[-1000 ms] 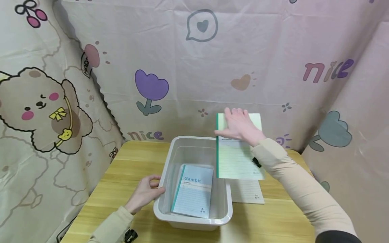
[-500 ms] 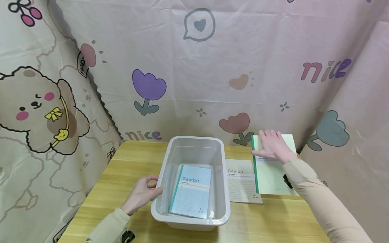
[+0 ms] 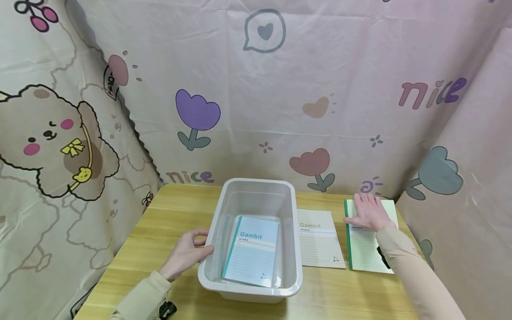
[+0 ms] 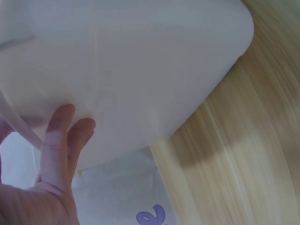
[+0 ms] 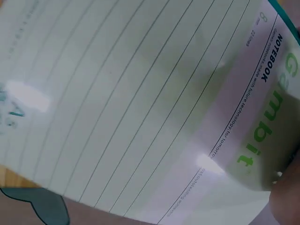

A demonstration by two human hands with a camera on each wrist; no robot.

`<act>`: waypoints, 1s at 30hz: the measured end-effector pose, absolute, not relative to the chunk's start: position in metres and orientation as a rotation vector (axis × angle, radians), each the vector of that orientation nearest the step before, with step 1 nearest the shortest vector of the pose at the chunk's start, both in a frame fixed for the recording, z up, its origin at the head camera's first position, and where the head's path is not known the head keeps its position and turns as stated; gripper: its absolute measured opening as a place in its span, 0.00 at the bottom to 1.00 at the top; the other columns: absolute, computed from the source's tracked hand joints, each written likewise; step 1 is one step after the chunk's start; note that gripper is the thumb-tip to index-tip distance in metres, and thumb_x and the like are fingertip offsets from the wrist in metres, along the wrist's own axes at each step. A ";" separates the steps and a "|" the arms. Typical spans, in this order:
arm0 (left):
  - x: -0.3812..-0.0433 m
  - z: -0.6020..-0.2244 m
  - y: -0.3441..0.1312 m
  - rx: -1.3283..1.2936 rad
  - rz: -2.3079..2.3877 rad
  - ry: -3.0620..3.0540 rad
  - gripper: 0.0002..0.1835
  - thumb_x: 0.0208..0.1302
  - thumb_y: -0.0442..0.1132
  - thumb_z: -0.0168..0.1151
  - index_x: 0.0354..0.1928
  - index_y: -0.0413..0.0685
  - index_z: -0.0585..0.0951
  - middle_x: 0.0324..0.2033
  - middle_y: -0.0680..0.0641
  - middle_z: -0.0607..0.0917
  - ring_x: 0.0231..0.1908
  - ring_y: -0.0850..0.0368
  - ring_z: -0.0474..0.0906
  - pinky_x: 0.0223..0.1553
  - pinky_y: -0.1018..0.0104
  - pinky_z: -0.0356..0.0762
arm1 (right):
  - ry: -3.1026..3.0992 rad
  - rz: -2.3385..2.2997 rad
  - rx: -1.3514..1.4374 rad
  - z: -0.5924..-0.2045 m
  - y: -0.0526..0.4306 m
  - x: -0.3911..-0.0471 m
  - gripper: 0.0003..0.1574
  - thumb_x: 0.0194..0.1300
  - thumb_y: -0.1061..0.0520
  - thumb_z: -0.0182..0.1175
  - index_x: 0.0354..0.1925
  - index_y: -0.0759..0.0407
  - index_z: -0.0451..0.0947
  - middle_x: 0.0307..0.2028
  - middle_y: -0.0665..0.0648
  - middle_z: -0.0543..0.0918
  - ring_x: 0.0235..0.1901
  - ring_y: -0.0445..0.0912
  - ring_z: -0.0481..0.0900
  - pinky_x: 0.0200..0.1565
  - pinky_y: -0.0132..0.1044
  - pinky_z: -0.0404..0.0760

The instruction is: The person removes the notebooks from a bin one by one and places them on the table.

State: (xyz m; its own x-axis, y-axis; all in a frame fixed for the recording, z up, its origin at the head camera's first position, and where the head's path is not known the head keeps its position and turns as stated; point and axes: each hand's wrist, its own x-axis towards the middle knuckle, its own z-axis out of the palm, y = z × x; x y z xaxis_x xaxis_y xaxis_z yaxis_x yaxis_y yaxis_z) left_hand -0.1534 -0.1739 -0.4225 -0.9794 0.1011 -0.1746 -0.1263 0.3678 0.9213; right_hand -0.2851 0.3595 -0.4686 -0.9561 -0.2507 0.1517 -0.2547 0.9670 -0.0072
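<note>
My left hand (image 3: pixel 187 254) grips the left rim of a light grey plastic tub (image 3: pixel 296 249). Its fingers (image 4: pixel 55 150) press the outer wall in the left wrist view, and the thumb goes over the rim. Inside the tub lies a blue Gambit notebook (image 3: pixel 252 253), face up. At the right of the table my right hand (image 3: pixel 371 214) spans the upper part of a green Gambit notebook (image 3: pixel 370 253), thumb at its green spine. In the right wrist view the lined cover of this green notebook (image 5: pixel 140 103) fills the picture, with a fingertip at its edge.
A cream Gambit notebook (image 3: pixel 320 242) lies between the tub and the green one, its left side behind the tub. All stand on a wooden table (image 3: pixel 176 209). A printed curtain (image 3: pixel 248 111) hangs directly behind the table and along both sides.
My right hand has carried the green notebook from above the tub's right edge and the cream notebook, rightward and down onto the table. The left hand stays on the tub rim.
</note>
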 end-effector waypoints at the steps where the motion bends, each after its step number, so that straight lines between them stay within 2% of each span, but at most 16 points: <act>1: -0.153 -0.422 -0.174 -0.022 1.659 2.426 0.26 0.57 0.28 0.63 0.59 0.25 0.73 0.49 0.24 0.84 0.43 0.41 0.88 0.38 0.54 0.91 | -2.964 0.040 0.383 -0.472 0.361 -0.286 0.41 0.48 0.31 0.69 0.36 0.61 0.63 0.32 0.61 0.72 0.37 0.57 0.70 0.39 0.51 0.67; 10: -0.153 -0.422 -0.176 -0.022 1.667 2.413 0.26 0.57 0.28 0.63 0.59 0.25 0.72 0.49 0.24 0.84 0.43 0.40 0.88 0.38 0.54 0.91 | -2.951 0.014 0.417 -0.488 0.363 -0.290 0.41 0.52 0.34 0.69 0.40 0.64 0.63 0.35 0.62 0.67 0.39 0.58 0.64 0.41 0.50 0.66; 14: -0.152 -0.422 -0.176 -0.009 1.668 2.404 0.27 0.57 0.28 0.63 0.59 0.24 0.71 0.49 0.23 0.83 0.44 0.38 0.88 0.39 0.54 0.91 | -2.976 0.011 0.416 -0.491 0.363 -0.291 0.45 0.54 0.34 0.68 0.50 0.69 0.66 0.42 0.68 0.70 0.45 0.62 0.67 0.51 0.59 0.72; 17: -0.152 -0.422 -0.176 -0.002 1.668 2.409 0.27 0.57 0.28 0.63 0.59 0.24 0.71 0.49 0.23 0.84 0.44 0.38 0.88 0.38 0.54 0.91 | -3.005 -0.002 0.392 -0.491 0.362 -0.291 0.54 0.56 0.31 0.66 0.60 0.73 0.65 0.51 0.74 0.71 0.52 0.67 0.68 0.61 0.66 0.69; 19: -0.153 -0.422 -0.175 -0.001 1.669 2.414 0.27 0.57 0.28 0.63 0.59 0.24 0.72 0.49 0.23 0.84 0.43 0.39 0.88 0.38 0.54 0.91 | -3.023 -0.020 0.376 -0.490 0.361 -0.291 0.58 0.57 0.31 0.65 0.65 0.74 0.63 0.56 0.76 0.71 0.56 0.69 0.67 0.64 0.68 0.66; 22: -0.153 -0.422 -0.175 -0.005 1.668 2.419 0.27 0.57 0.28 0.63 0.59 0.24 0.72 0.49 0.23 0.84 0.43 0.39 0.88 0.38 0.54 0.91 | -3.036 -0.036 0.373 -0.488 0.358 -0.292 0.58 0.59 0.33 0.65 0.67 0.75 0.62 0.57 0.77 0.71 0.57 0.69 0.67 0.63 0.68 0.66; 30: -0.153 -0.423 -0.175 0.002 1.657 2.412 0.26 0.58 0.29 0.63 0.59 0.25 0.72 0.49 0.24 0.84 0.42 0.41 0.88 0.38 0.54 0.91 | -3.035 0.008 0.344 -0.478 0.341 -0.294 0.49 0.61 0.39 0.63 0.62 0.76 0.64 0.54 0.75 0.71 0.55 0.68 0.68 0.56 0.66 0.69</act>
